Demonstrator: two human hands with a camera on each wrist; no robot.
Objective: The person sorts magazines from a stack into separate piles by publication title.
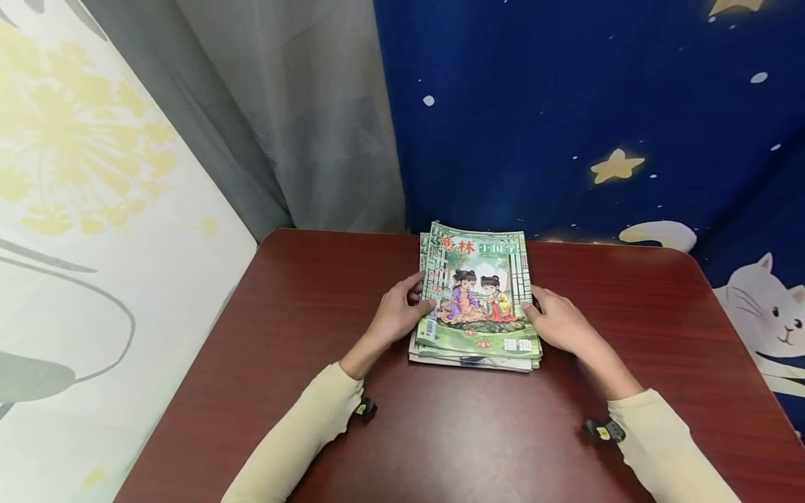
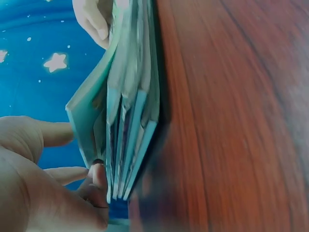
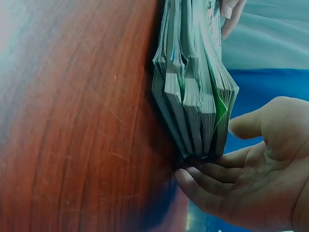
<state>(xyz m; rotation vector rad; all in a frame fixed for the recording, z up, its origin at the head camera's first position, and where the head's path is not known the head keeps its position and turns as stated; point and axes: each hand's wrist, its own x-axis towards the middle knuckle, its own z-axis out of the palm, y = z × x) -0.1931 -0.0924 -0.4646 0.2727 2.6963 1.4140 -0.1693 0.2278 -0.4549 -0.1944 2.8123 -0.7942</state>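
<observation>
A stack of magazines (image 1: pixel 478 362) lies near the far edge of the table. On top is a green-covered magazine (image 1: pixel 497 262) with two cartoon figures, its spine edge raised above those beneath in the left wrist view. My left hand (image 1: pixel 397 307) holds this top magazine at the spine, thumb on the cover and a fingertip at its lower edge. On the opposite side, my right hand (image 1: pixel 560 320) grips the stack, its thumb over the cover's edge. In the right wrist view, its fingers (image 3: pixel 212 183) touch the page edges (image 3: pixel 193 108) low down.
The dark red wooden table (image 1: pixel 302 307) has rounded far corners. Behind it hang a grey curtain (image 1: pixel 314 105) and a blue curtain (image 1: pixel 534 105) with stars and a white cat. A white patterned wall (image 1: pixel 94 293) stands to the left.
</observation>
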